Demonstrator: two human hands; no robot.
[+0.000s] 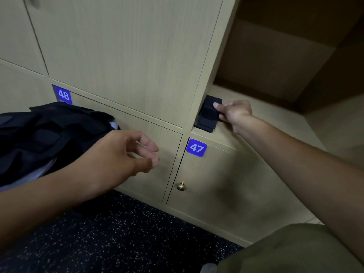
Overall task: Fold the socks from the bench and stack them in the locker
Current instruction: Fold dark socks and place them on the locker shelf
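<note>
Socks (pixel 209 115), folded dark and stacked at the front left corner of the open locker (pixel 266 107) floor, long axis running front to back, are pinched by thumb and curled fingers of the right hand (pixel 234 113), the nearer one, while the left hand (pixel 126 154) hovers loosely spread, holding nothing.

Dim light. Pale wood doors (pixel 126 56); blue tags 48 (pixel 63 94) and 47 (pixel 196 147) on them; brass knob (pixel 181 186) below 47. Dark speckled floor (pixel 118 237) beneath.

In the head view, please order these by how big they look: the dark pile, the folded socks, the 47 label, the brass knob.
1. dark pile
2. folded socks
3. 47 label
4. brass knob
The pile is nearer the camera, so its lead is partly apparent.
</note>
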